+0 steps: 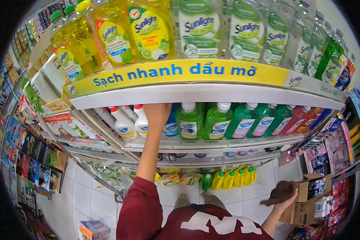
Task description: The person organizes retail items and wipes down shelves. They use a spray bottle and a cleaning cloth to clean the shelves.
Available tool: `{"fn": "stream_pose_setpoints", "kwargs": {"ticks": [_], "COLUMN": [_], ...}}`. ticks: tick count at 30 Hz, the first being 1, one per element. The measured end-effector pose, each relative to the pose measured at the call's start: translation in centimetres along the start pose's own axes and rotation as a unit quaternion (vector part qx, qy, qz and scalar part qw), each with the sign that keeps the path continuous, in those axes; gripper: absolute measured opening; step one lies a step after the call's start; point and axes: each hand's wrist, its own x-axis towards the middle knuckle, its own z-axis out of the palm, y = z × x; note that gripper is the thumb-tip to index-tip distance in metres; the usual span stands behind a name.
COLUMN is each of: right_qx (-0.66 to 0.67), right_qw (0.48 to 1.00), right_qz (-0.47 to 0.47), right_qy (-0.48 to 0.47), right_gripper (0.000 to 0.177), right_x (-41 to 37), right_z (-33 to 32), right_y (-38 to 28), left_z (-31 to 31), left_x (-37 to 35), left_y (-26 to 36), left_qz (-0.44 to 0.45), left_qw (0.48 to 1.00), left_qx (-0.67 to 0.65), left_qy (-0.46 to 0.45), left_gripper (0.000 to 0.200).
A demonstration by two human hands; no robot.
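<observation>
My left hand [158, 112] reaches into the middle shelf, just under the upper shelf's front edge. Its fingers are out of sight, so whether they hold anything does not show. Beside it stand a blue bottle [171, 127] and white spray bottles [141, 121] with red tops. Green Sunlight bottles [189, 122] with white caps line up to its right. Low on the right, my right hand [287, 201] is closed around a dark brown cloth [281, 193], which bunches above the palm.
Yellow [150, 34] and clear [199, 30] Sunlight bottles crowd the upper shelf behind a yellow label strip [180, 74]. Several yellow bottles [228, 179] stand at floor level. An open cardboard box [304, 210] sits at right, an orange-and-blue box [93, 231] at lower left.
</observation>
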Motion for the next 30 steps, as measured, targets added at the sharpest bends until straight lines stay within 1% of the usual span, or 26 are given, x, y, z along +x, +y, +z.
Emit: {"fn": "stream_pose_setpoints", "kwargs": {"ticks": [2,3,6,7,8,10,11,12,14,15,16,17,18,19,20,22,25,26,27,28,29,30], "right_qx": [-0.005,-0.007,0.028,0.018,0.016,-0.016,-0.029,-0.044,-0.066,-0.097,-0.127,-0.145,-0.198,-0.188,-0.179,-0.191,-0.187,-0.181,-0.159,-0.182,-0.203,-0.22], "right_qw": [0.995,0.99,0.996,1.0,1.0,0.998,0.996,0.987,0.961,0.953,0.944,0.911,0.887,0.869,0.849,0.811,0.767,0.752,0.746,0.731,0.714,0.694], "right_qz": [-0.047,-0.069,-0.009,-0.01,0.021,0.058,0.076,0.107,0.167,0.178,0.187,0.238,0.229,0.284,0.302,0.338,0.32,0.312,0.285,0.239,0.191,0.142], "right_qy": [0.086,0.126,0.086,-0.003,-0.001,-0.006,-0.048,-0.108,-0.211,-0.224,-0.241,-0.304,-0.348,-0.359,-0.394,-0.438,-0.524,-0.551,-0.581,-0.613,-0.643,-0.671], "right_gripper": [0.05,0.052,0.053,0.05,0.047,0.043,0.041,0.039,0.039,0.039,0.039,0.041,0.039,0.038,0.035,0.034,0.03,0.03,0.029,0.029,0.029,0.029], "right_x": [0.0,0.2,0.9,1.4,1.7,2.6,3.0,3.3,4.1,3.8,3.7,5.5,3.9,2.9,2.7,1.6,0.7,-0.2,-1.3,-2.6,-3.9,-5.4], "right_z": [1.7,2.5,3.2,3.0,3.0,3.3,3.3,3.2,4.1,4.8,5.9,5.2,7.6,9.0,9.9,11.4,14.3,15.5,17.0,18.2,19.2,20.3], "right_y": [0.2,0.4,1.2,1.9,2.6,4.2,5.0,5.7,7.1,7.8,8.5,9.8,9.5,9.6,10.9,11.2,13.6,14.3,14.7,15.1,15.5,15.8], "left_z": [1.7,1.9,0.6,0.1,-0.3,-1.3,-2.0,-2.3,-3.6,-4.2,-4.7,-5.3,-6.0,-7.1,-8.4,-11.5,-16.4,-17.9,-19.3,-20.7,-22.1,-23.3], "left_x": [-0.3,-0.4,-1.4,-2.1,-2.6,-3.5,-3.9,-3.5,-3.7,-3.7,-4.5,-4.9,-5.2,-5.6,-5.8,-5.9,-6.2,-6.2,-6.3,-6.6,-7.1,-7.6], "left_y": [-0.3,-0.1,0.9,1.1,1.2,0.9,0.8,0.7,0.0,0.0,0.2,0.4,0.5,1.0,1.6,3.1,5.3,6.0,6.7,7.4,8.1,8.8], "left_qz": [0.024,0.023,0.01,-0.001,-0.013,-0.021,-0.028,0.004,0.007,0.045,0.038,0.034,0.034,0.026,0.008,-0.023,-0.075,-0.079,-0.084,-0.09,-0.096,-0.067], "left_qw": [0.999,0.999,0.992,0.989,0.985,0.987,0.988,0.985,0.995,0.995,0.995,0.995,0.994,0.991,0.988,0.981,0.972,0.971,0.971,0.971,0.975,0.984], "left_qx": [0.017,0.028,0.065,0.075,0.085,0.094,0.101,0.083,0.098,0.09,0.085,0.083,0.084,0.103,0.114,0.134,0.144,0.142,0.139,0.135,0.14,0.118], "left_qy": [-0.014,0.018,0.105,0.128,0.152,0.128,0.116,0.154,0.028,0.024,0.035,0.048,0.062,0.083,0.104,0.14,0.171,0.174,0.175,0.175,0.143,0.114], "left_gripper": [0.045,0.046,0.047,0.047,0.046,0.046,0.047,0.047,0.047,0.046,0.046,0.045,0.045,0.043,0.043,0.043,0.042,0.042,0.042,0.042,0.042,0.043]}}
